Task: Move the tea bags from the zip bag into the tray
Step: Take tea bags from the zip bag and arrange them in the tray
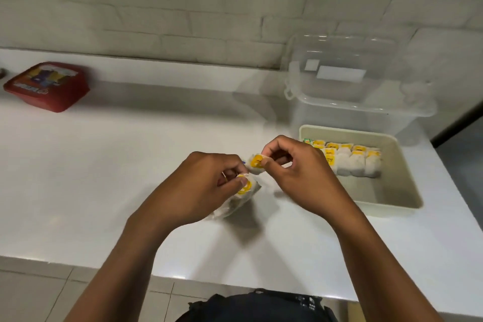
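A clear zip bag (235, 204) with white tea bags inside lies on the white counter in front of me. My left hand (209, 185) grips its mouth, thumb on a yellow-tagged tea bag at the opening. My right hand (295, 172) pinches one tea bag (256, 162) with a yellow tag just above and to the right of the bag's mouth. The cream tray (392, 204) stands to the right, with a row of several yellow-tagged tea bags (350, 159) along its far side.
A clear plastic storage box (360, 102) with its lid stands behind the tray against the white brick wall. A red lidded container (49, 86) sits at the far left of the counter (130, 151). The counter's front edge runs just below my forearms.
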A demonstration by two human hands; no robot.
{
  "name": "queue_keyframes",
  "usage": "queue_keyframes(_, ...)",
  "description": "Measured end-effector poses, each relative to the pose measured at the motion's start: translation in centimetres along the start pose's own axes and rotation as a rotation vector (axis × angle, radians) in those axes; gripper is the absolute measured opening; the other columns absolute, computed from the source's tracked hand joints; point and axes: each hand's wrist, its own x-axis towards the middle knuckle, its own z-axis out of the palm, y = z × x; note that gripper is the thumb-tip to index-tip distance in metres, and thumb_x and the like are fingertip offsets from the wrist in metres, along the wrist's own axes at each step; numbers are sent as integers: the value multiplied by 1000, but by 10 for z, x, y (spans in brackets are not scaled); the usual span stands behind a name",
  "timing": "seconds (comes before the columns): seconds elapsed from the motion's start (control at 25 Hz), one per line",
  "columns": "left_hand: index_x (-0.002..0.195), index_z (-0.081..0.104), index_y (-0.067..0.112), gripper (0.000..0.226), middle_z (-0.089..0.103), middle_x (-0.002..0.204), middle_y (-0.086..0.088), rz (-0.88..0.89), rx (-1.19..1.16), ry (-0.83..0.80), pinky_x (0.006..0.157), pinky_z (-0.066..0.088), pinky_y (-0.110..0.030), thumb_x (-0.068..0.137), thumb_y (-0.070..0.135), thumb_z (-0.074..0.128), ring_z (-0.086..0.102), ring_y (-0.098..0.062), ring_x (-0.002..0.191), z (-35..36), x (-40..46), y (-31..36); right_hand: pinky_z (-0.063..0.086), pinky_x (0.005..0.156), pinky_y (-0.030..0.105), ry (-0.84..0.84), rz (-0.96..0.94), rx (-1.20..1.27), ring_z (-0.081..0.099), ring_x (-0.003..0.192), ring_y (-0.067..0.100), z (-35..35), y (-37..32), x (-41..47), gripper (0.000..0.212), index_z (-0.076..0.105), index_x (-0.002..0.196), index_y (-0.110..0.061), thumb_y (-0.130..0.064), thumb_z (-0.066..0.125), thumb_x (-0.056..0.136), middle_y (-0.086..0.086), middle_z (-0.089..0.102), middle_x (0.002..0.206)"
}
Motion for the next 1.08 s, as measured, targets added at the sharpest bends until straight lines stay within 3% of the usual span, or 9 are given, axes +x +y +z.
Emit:
queue_keyframes(0.12, 86, 66, 31, 6, 69, 75, 17, 19, -58, -89, 59, 47, -19, 92, 31, 66, 65, -4, 66, 26, 28, 24, 44, 64, 12, 101, 75, -14, 61, 72, 5, -28, 27, -13, 10, 65, 81, -26, -25, 73, 87, -13, 66, 76)
queue_keyframes(0.24, 87, 67, 29, 5, 69, 73, 20, 0, -110, -173, 53, 40, -9, 90, 25, 70, 67, 0, 64, 54, 61, 44, 45, 67, 16, 141, 123, -29, 61, 70, 6, -56, 55, -20, 10, 65, 80, -27, -26, 73, 87, -13, 66, 74)
queue_keyframes(0.44, 86, 69, 33, 8, 68, 78, 18, 22, -56, -180, 62, 45, -11, 83, 27, 75, 63, 1, 70, 93, 119, 60, 40, 67, 8, 175, 146, -210, 62, 70, 6, -93, 108, -11, 14, 63, 82, -29, -18, 69, 87, -14, 66, 79)
queue_keyframes(0.64, 83, 71, 33, 4, 68, 84, 14, -25, 146, -88, 69, 50, -25, 80, 31, 73, 61, -6, 80, 130, 170, 59, 48, 75, 25, 55, 188, -268, 59, 73, 7, -102, 163, 24, 11, 70, 81, -28, -18, 71, 85, -10, 64, 85)
queue_keyframes(0.76, 85, 75, 32, 7, 58, 94, 3, -57, 353, 3, 73, 51, -33, 81, 34, 69, 55, -21, 92, 147, 180, 49, 44, 77, 26, -53, 253, -301, 59, 87, 16, -89, 180, 43, 10, 74, 81, -28, -19, 70, 83, -5, 55, 87)
queue_keyframes(0.84, 88, 76, 32, 10, 52, 96, 1, -96, 373, 33, 75, 50, -36, 83, 36, 69, 48, -22, 92, 154, 181, 42, 47, 77, 26, -149, 251, -325, 62, 89, 17, -81, 185, 49, 16, 76, 77, -25, -14, 65, 81, -9, 60, 79)
queue_keyframes(0.96, 96, 74, 26, 24, 52, 98, 0, -147, 394, -1, 78, 50, -36, 83, 41, 61, 48, -22, 94, 158, 184, 36, 56, 77, 30, -295, 290, -346, 69, 81, 17, -75, 191, 55, 23, 71, 64, -27, -11, 60, 77, -6, 74, 79)
queue_keyframes(1.08, 94, 75, 28, 23, 53, 101, 1, -135, 455, -64, 77, 50, -34, 83, 42, 61, 50, -21, 97, 157, 191, 38, 54, 69, 29, -301, 298, -422, 68, 80, 21, -70, 195, 63, 25, 65, 58, -26, -13, 59, 78, -3, 73, 79)
